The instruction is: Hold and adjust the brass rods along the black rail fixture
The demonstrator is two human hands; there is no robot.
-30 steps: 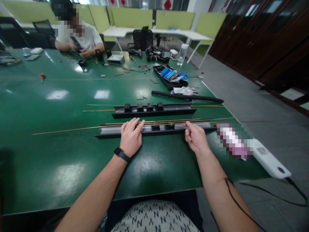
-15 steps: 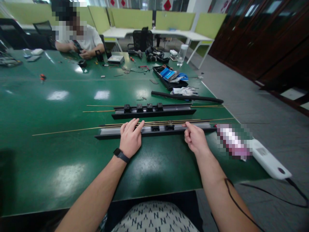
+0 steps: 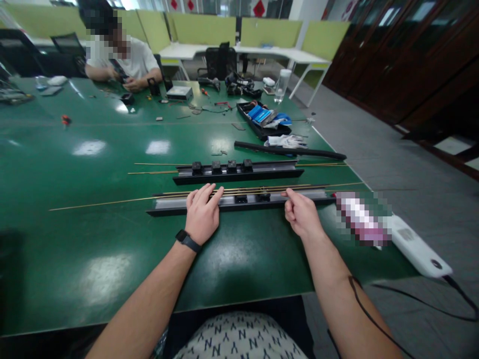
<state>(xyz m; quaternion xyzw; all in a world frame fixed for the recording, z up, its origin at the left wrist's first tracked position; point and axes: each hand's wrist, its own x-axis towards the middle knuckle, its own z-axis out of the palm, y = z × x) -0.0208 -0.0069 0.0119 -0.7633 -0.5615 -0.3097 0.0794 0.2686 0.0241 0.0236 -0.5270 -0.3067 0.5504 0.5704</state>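
A long black rail (image 3: 170,211) with a pale inner channel lies crosswise on the table before me. Thin brass rods (image 3: 112,202) run along it and stick out past both ends. Small black blocks (image 3: 240,198) sit in the channel between my hands. My left hand (image 3: 204,214), a dark band on its wrist, rests over the rail with fingers stretched across the rods. Toward the rail's right part, my right hand (image 3: 301,212) is closed, index finger and thumb pinched at a brass rod; the exact contact is hidden.
Behind lies a second black rail (image 3: 239,176) with several black blocks and brass rods. Farther back are a black strip (image 3: 322,152), white gloves (image 3: 286,141) and a black tray (image 3: 258,130). A white power strip (image 3: 419,247) lies at right. Another person (image 3: 138,65) sits across the table.
My right hand has shifted very slightly left, and the long brass rod's left tip has moved a little left too. My left hand stays in place.
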